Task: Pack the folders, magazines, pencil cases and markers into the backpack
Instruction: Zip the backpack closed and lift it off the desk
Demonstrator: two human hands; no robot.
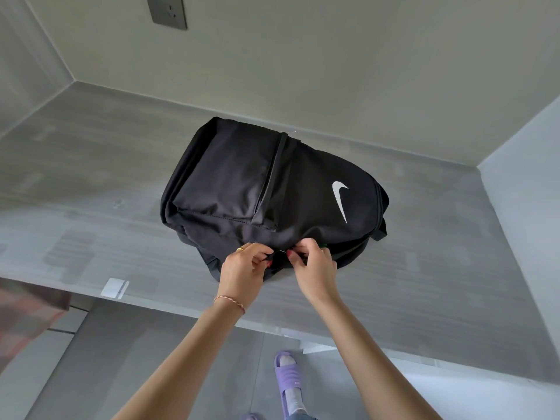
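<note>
A black backpack [242, 183] with a white swoosh logo lies flat on the grey desk [424, 237], its front pocket facing up. My left hand [242, 268] and my right hand [315, 268] both pinch the bag's near edge along the zipper line, fingers curled round the fabric or a zipper pull. A small sliver of green [323, 245] and a bit of red [269, 263] show at the opening by my fingers. Folders, magazines, pencil cases and markers are not visible outside the bag.
The desk sits in a recess with walls at the back, left and right. A wall socket [166, 10] is high on the back wall. A white card or sticker [114, 287] lies at the desk's front edge. A checked cloth [27, 310] is at the left.
</note>
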